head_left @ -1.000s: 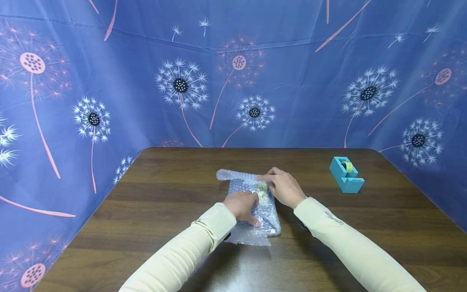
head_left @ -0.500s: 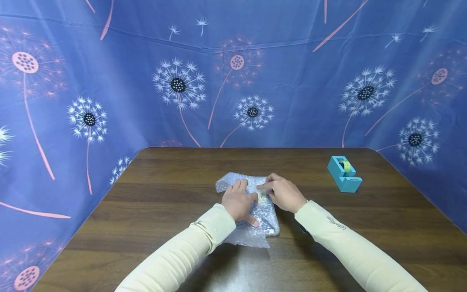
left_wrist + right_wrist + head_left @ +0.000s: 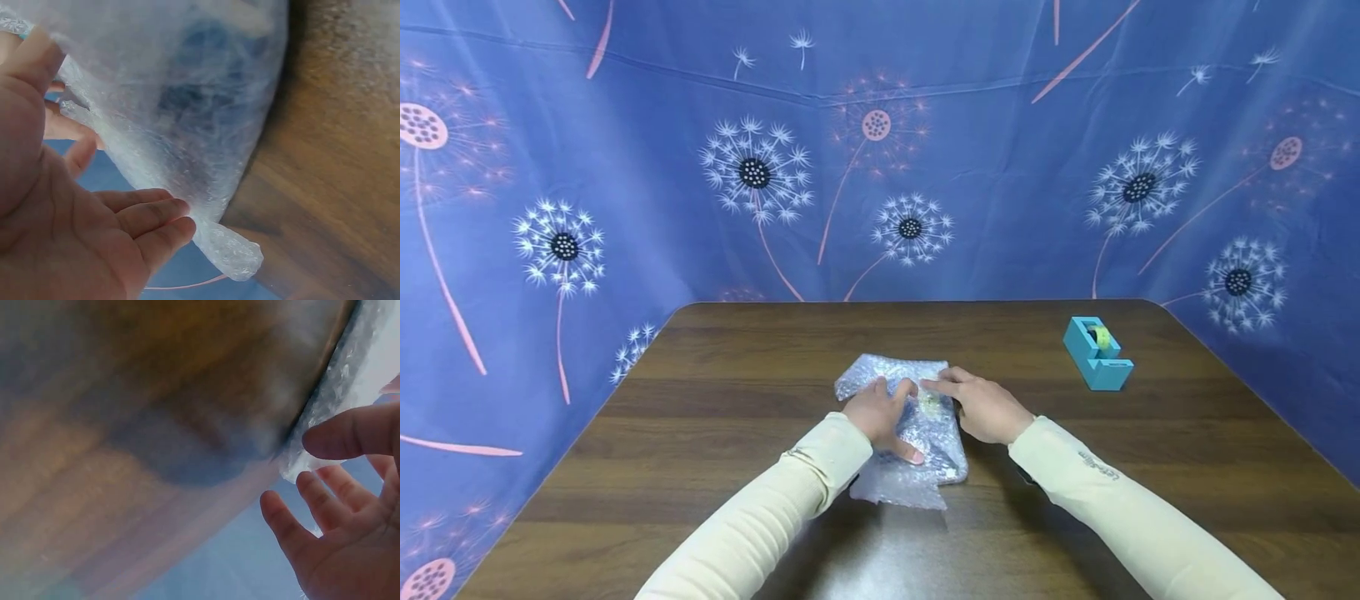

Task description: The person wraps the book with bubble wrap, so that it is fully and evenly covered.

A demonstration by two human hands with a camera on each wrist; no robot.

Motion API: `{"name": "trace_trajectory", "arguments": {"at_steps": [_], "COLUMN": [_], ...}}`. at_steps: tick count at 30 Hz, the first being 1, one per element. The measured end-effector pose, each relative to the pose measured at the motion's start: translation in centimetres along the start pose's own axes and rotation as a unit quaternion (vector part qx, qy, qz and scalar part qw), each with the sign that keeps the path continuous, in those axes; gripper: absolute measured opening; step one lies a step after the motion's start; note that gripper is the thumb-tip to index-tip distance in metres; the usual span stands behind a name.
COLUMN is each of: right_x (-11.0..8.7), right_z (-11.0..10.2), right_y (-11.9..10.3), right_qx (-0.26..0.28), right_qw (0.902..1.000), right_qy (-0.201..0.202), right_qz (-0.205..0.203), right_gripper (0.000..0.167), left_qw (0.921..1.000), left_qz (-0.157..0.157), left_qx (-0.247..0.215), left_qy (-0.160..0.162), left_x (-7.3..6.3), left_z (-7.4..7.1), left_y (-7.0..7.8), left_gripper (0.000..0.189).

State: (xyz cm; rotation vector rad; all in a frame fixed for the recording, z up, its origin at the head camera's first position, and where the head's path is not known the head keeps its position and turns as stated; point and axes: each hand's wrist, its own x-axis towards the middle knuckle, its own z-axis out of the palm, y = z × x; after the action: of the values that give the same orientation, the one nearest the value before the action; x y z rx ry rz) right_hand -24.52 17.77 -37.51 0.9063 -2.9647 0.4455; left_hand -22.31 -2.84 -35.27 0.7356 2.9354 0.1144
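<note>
Plastic bubble wrap [image 3: 938, 442] is lying as a flat bundle around the worktop's [image 3: 737, 400] middle, below its far edge, between the two hands. The left hand [image 3: 880, 417] is resting on the bundle's left side with fingers spread, grasping nothing. At the bundle's far right corner, the right hand [image 3: 988, 408] is extending its index finger over the wrap, just beyond a yellowish patch [image 3: 930, 404]; its other fingers are bending loosely, clasping nothing. One flap is jutting toward the worktop's far left corner. A blue tape dispenser [image 3: 1093, 358] is standing near the far right corner.
</note>
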Motion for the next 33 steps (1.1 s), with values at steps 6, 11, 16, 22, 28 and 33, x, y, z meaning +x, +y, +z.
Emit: {"name": "trace_trajectory", "arguments": {"at_steps": [6, 11, 16, 22, 28, 33], "right_x": [-1.0, -2.2, -3.8, -5.7, -7.7, -8.9], "right_z": [-0.1, -0.4, -1.9, -5.0, -7.1, -7.9], "right_y": [0.7, 2.0, 4.0, 7.6, 11.8, 13.7], "right_qx": [0.047, 0.075, 0.076, 0.034, 0.004, 0.013], "right_qw": [0.9987, 0.9967, 0.9891, 0.9662, 0.9267, 0.9035], "right_qy": [-0.019, 0.025, 0.111, 0.199, 0.217, 0.158], "right_qz": [0.005, 0.02, 0.059, 0.161, 0.307, 0.398], "right_gripper": [0.069, 0.055, 0.039, 0.027, 0.039, 0.049], "left_qw": [0.9986, 0.9969, 0.9967, 0.997, 0.9964, 0.9968], "left_qz": [-0.037, -0.047, -0.043, -0.04, -0.045, -0.047], "left_qx": [0.031, 0.051, 0.06, 0.058, 0.058, 0.054], "left_qy": [-0.021, -0.036, -0.033, -0.034, -0.042, -0.037], "left_x": [0.1, 0.0, -0.1, -0.1, -0.1, 0.3], "left_z": [-0.3, -0.5, -0.8, -0.9, -0.9, -0.6], "left_y": [0.4, 0.7, 0.9, 0.9, 0.8, 0.8], "left_gripper": [0.106, 0.103, 0.101, 0.102, 0.103, 0.103]}}
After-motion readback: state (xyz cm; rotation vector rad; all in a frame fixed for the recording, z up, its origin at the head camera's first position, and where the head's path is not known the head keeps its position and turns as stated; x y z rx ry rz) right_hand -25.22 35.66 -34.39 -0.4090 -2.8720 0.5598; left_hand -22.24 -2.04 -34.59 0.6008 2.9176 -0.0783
